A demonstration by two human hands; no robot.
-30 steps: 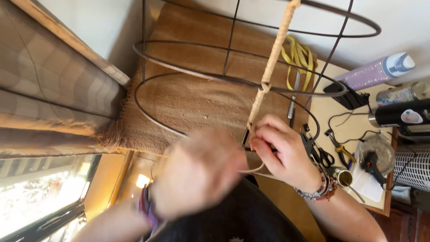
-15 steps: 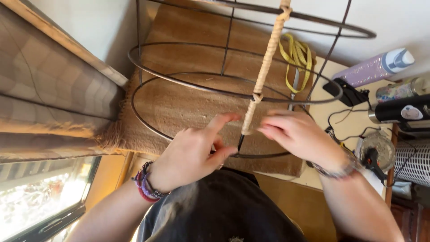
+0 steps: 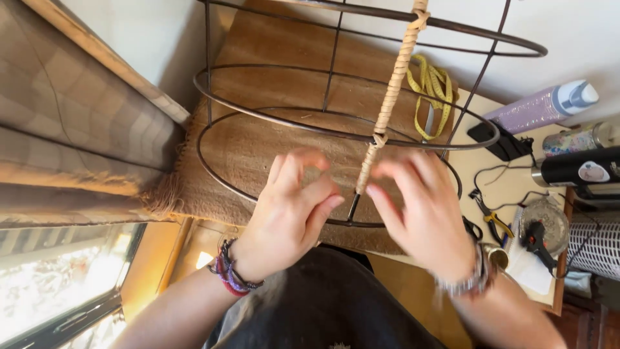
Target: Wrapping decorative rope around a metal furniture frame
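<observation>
1. Brown woven mat point(image 3: 271, 148) spread over the table point(image 3: 491, 174), lying under everything else at the centre of the view.
2. Dark wire frame point(image 3: 349, 132) of stacked rings and upright rods standing on the mat, its lowest ring nearest the body.
3. Curtain point(image 3: 64, 129) in a checked pattern hanging at the left, beside the mat's frayed edge.
4. Left hand point(image 3: 290, 213) raised just left of the frame's front upright, fingers loosely curled and partly spread, thumb tip close to the rod; motion blur hides whether anything thin sits between the fingers, so cannot tell if the grip is closed on anything.
5. Right hand point(image 3: 426, 213) raised just right of the same upright, fingers extended and slightly apart, index tip almost touching the wrapping; blurred too, so no way to tell a hold here either.
6. Tan cord wrapping point(image 3: 392, 97) wound round that upright from the top ring down to a point between the two hands, bare dark rod showing just below its lower end, right between the fingertips of both hands.
7. Purple spray bottle point(image 3: 542, 106) lying at the far right of the table.
8. Yellow measuring tape point(image 3: 429, 87) coiled on the mat behind the frame.
9. Pliers point(image 3: 487, 213) with yellow handles near the right wrist.
</observation>
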